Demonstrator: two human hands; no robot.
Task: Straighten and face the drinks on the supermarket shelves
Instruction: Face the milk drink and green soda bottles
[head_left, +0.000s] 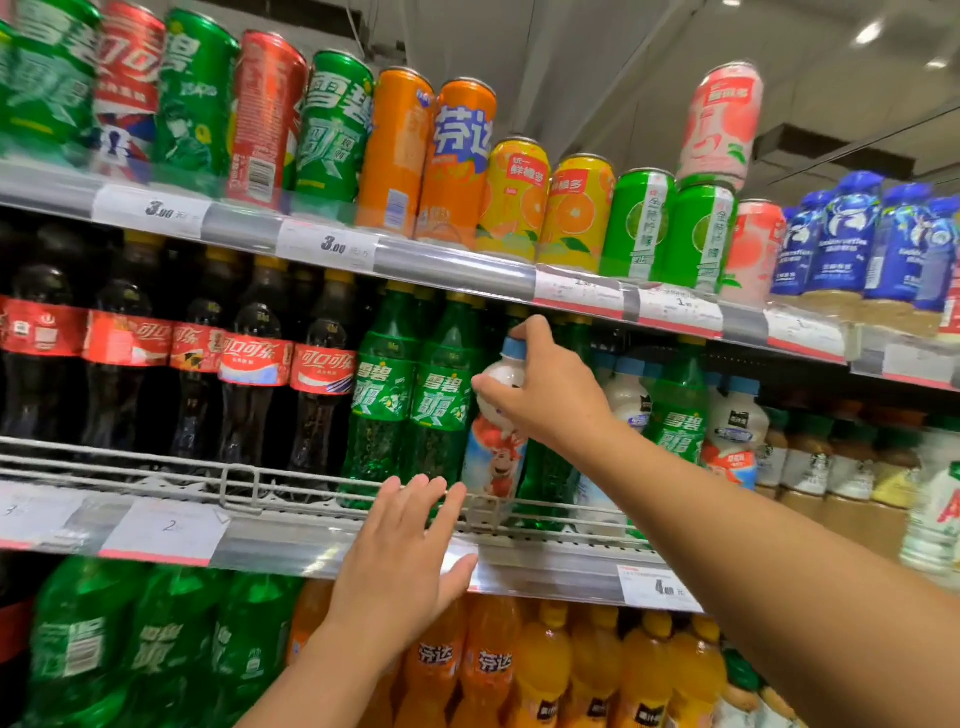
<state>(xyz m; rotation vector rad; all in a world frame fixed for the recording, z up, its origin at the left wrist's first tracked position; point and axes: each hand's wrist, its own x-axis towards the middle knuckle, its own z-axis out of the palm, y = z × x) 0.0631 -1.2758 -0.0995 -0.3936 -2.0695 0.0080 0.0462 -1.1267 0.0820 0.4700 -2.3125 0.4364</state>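
My right hand (545, 387) grips the neck of a white milk-drink bottle (493, 457) with a blue cap and a cartoon label, standing among green Sprite bottles (410, 400) on the middle shelf. My left hand (405, 561) is open, fingers straight, reaching toward the wire rail (234, 480) at the shelf front, just below the Sprite bottles. Dark cola bottles (254, 364) with red labels fill the left of this shelf. More white milk-drink bottles (735, 431) stand to the right, with one Sprite bottle (675, 410) among them.
The top shelf holds tall cans: green, red, orange (452, 161), yellow, and a pink can (719, 122) stacked on green ones. Blue bottles (852, 239) stand at the far right. The bottom shelf carries large green bottles (156, 649) and orange soda bottles (545, 670). Price strips (322, 244) line the shelf edges.
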